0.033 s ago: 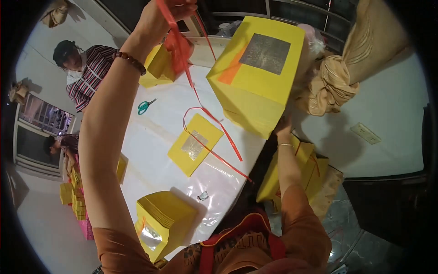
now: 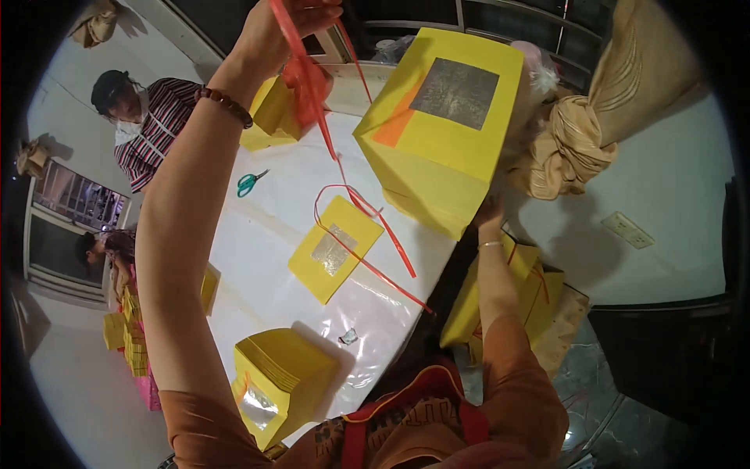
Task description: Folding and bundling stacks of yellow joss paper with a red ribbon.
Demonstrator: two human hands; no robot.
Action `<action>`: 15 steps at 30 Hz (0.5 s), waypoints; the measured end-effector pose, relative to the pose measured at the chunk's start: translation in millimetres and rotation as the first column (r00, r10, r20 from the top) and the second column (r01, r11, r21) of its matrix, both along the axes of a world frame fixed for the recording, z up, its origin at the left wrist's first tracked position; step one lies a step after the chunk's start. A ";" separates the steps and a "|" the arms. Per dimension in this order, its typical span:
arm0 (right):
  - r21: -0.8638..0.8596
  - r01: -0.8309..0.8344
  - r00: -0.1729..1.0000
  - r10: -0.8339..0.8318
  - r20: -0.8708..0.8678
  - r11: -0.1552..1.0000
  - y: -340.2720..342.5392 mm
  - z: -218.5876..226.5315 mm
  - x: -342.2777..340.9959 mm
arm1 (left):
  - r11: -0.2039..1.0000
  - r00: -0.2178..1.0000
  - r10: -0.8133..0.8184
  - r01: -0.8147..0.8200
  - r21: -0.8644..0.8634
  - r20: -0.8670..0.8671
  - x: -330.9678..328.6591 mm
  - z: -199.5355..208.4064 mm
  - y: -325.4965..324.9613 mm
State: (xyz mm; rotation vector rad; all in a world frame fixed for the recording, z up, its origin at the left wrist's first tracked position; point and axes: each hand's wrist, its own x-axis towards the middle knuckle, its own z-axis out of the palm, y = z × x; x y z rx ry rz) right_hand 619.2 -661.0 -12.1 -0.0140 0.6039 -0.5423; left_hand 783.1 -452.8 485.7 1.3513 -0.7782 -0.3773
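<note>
My left hand [image 2: 273, 31] is raised at the top, its fingers closed on a red plastic strip [image 2: 311, 98]. The strip hangs down to the table, where loose lengths trail over a flat yellow paper packet [image 2: 314, 270] with a silver patch. To the right stands a tall stack of yellow paper [image 2: 480, 148] with a silver square and an orange band on top. My right hand [image 2: 489, 214] is low against the right side of this stack; its fingers are partly hidden there.
Green-handled scissors [image 2: 248, 184] lie on the white table [image 2: 269, 238]. Another yellow paper stack [image 2: 301, 367] stands at the near left, one more [image 2: 269, 117] at the far left. Yellow bundles [image 2: 508, 273] sit below the table's right edge. Two other people are at the left.
</note>
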 end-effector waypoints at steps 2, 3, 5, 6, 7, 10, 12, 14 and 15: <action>-0.191 0.235 0.959 -0.259 -0.116 0.953 -67.3 -65.2 -10.6 | 1.000 1.000 0.002 -0.001 0.019 -0.012 -1.1 -1.3 -40.2; -0.184 0.218 0.964 -0.242 -0.115 0.958 -62.0 -60.6 -4.5 | 0.999 1.000 -0.021 0.022 0.030 -0.021 1.5 -1.0 -36.7; -0.235 0.160 0.930 -0.226 -0.290 0.959 -47.1 -18.8 -10.3 | 0.999 0.999 -0.020 0.021 0.034 -0.032 6.0 3.0 -26.5; -0.241 0.152 0.931 -0.220 -0.291 0.959 -44.5 11.8 -22.0 | 0.998 1.000 -0.023 0.022 0.051 0.004 7.6 6.9 -25.8; -0.358 0.129 0.933 -0.235 -0.272 0.925 -42.6 48.9 -37.8 | 0.997 0.999 -0.032 0.029 0.066 0.038 8.4 10.6 -25.7; -0.643 0.214 0.941 -0.332 -0.067 0.735 -44.9 176.1 -62.7 | 0.848 0.846 -0.525 0.529 -0.020 0.096 7.0 19.0 -36.3; -0.786 0.081 0.988 -0.156 -0.019 0.613 -52.3 240.8 -72.9 | 0.977 0.976 -0.196 0.188 0.097 0.089 -14.5 22.5 -57.7; -0.931 -0.064 0.997 -0.009 -0.072 0.360 -60.6 288.6 -66.9 | 0.966 0.948 -0.188 0.132 0.222 0.258 -46.6 21.3 -72.6; -0.955 -0.172 0.984 0.084 -0.156 0.242 -61.0 315.0 -59.3 | 0.914 0.860 -0.362 0.250 0.320 0.360 -46.0 20.0 -79.6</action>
